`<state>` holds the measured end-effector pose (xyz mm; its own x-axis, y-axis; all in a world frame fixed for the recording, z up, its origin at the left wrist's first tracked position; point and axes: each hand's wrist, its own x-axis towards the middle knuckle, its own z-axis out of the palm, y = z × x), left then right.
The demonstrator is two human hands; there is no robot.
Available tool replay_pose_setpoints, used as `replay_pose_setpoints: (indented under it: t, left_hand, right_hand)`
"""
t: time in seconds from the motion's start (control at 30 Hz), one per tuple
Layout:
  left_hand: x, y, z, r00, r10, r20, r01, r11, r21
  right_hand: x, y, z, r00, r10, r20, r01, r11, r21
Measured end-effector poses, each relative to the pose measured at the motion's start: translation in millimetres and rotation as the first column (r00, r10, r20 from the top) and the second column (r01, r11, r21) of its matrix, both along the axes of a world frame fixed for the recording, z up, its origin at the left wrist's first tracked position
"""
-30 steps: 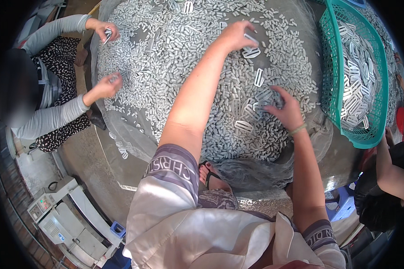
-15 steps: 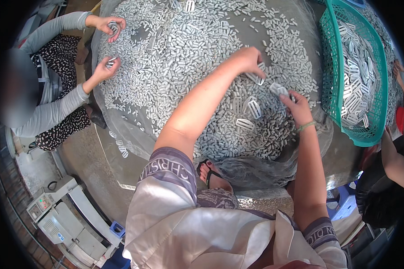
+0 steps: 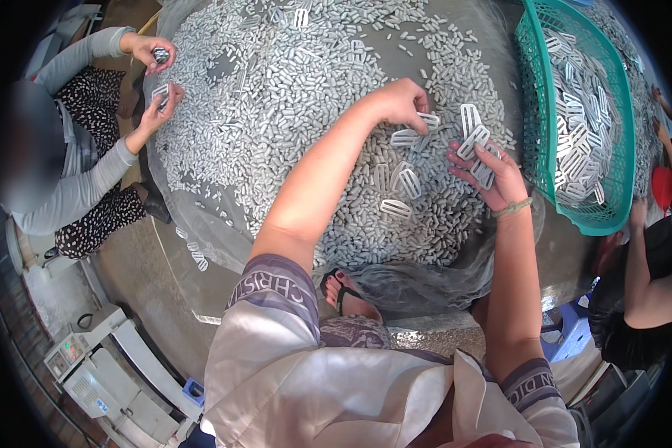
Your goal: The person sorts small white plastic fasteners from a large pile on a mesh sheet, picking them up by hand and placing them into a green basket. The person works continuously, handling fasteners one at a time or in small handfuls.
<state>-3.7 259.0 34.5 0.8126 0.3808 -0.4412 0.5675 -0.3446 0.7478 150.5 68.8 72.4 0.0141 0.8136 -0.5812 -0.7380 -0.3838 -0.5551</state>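
Note:
My left hand [image 3: 402, 104] is pinched over the pile, a grey slotted buckle plate [image 3: 428, 119] at its fingertips. Just below it, a second slotted plate [image 3: 405, 138] rests on the small pellets. To the right, my right hand [image 3: 500, 178] is turned palm up and holds several slotted buckle plates [image 3: 473, 142], fanned between thumb and fingers. Between my arms, more slotted plates [image 3: 396, 209] lie loose on a wide heap of small grey pellets [image 3: 299, 112].
A green plastic basket [image 3: 549, 149] full of slotted plates stands right of the heap. Netting [image 3: 403, 284] lies under the pellets along the near edge. Across on the left, a person's hands [image 3: 148, 56] hold small pieces. A grey machine [image 3: 119, 381] stands at lower left.
My right hand has turned palm up, and its plates now show spread out. My left hand has shifted slightly left. The view has also moved a little; the other person's hands have come closer together.

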Motion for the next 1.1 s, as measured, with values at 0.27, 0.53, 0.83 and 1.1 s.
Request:
replay_pose_setpoints:
  t: [0.27,0.53,0.83,1.1]
  left_hand:
    - [48,21,56,0.804,0.312,0.506,-0.337,0.94,-0.044]
    - [172,-43,164,0.611,0.206,0.765,-0.278,0.96,-0.037]
    - [-9,-43,56,0.967,-0.246,-0.06,0.254,0.947,0.197]
    - [-51,-63,17,0.984,-0.175,-0.02,0.176,0.983,0.044]
  right_hand:
    - [10,-6,0,0.982,-0.083,0.17,0.091,0.995,-0.036]
    - [32,7,42,0.878,-0.324,0.353,0.281,0.945,0.166]
    - [146,-29,73,-0.26,-0.243,0.934,0.465,0.817,0.342]
    - [67,27,95,0.354,-0.37,0.859,0.134,0.929,0.345]
